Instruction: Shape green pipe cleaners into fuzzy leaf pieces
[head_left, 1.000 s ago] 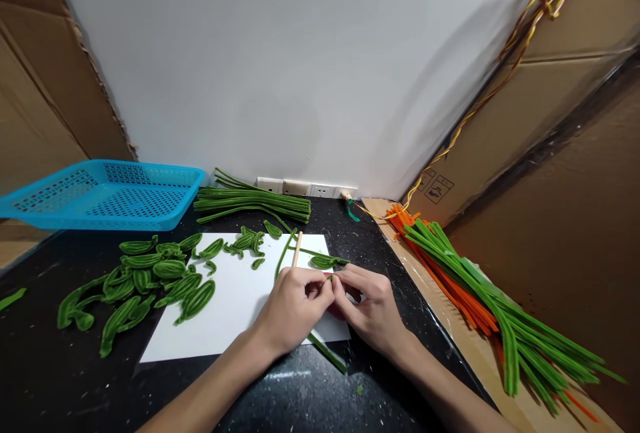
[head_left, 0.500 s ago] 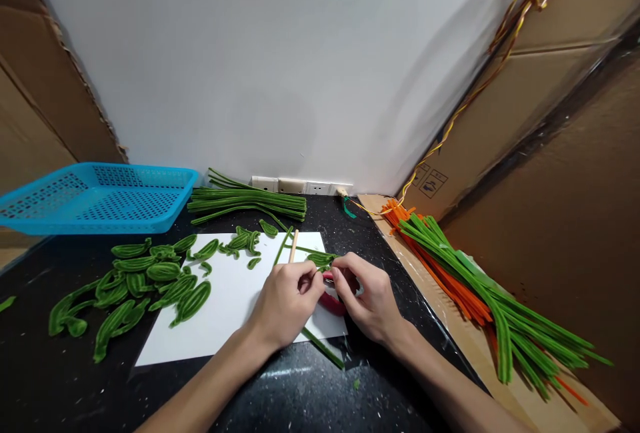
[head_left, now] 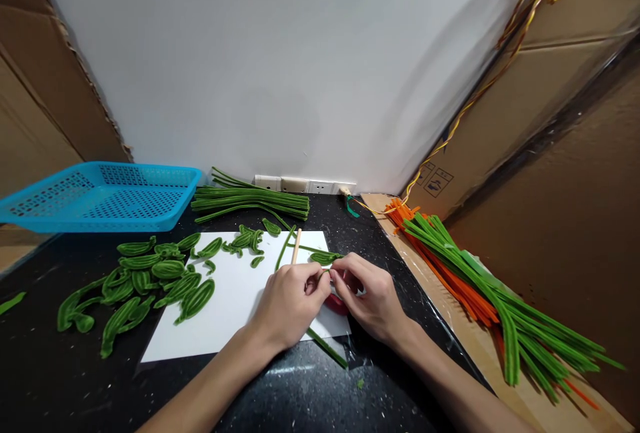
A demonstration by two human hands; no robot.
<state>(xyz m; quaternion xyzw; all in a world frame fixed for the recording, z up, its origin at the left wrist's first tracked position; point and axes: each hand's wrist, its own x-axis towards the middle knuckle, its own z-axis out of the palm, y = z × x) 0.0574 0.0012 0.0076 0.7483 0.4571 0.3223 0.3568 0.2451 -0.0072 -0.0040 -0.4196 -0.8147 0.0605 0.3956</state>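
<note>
Over the right part of a white sheet of paper point(head_left: 235, 316), my left hand point(head_left: 290, 300) and my right hand point(head_left: 367, 293) meet at their fingertips. Both are closed in a pinch on a thin green pipe cleaner point(head_left: 325, 272), mostly hidden by the fingers. Under my right hand shows a red curved handle point(head_left: 336, 304); the rest of that tool is covered. A pale wooden stick point(head_left: 297, 246) and a fuzzy green stem point(head_left: 285, 246) stand out behind my left hand. Another green stem point(head_left: 327, 348) runs out below it. Just beyond my right fingers lies a green leaf shape point(head_left: 325, 258).
Several coiled green leaf shapes point(head_left: 167, 269) are spread to the left, partly on the paper. At the back lie a bundle of green stems point(head_left: 250, 202) and a blue basket point(head_left: 185, 196). Green point(head_left: 480, 280) and orange pipe cleaners point(head_left: 450, 286) rest on cardboard at right.
The view has shifted slightly. My hands stay together at the fingertips, with the fingers moved a little around the pipe cleaner.
</note>
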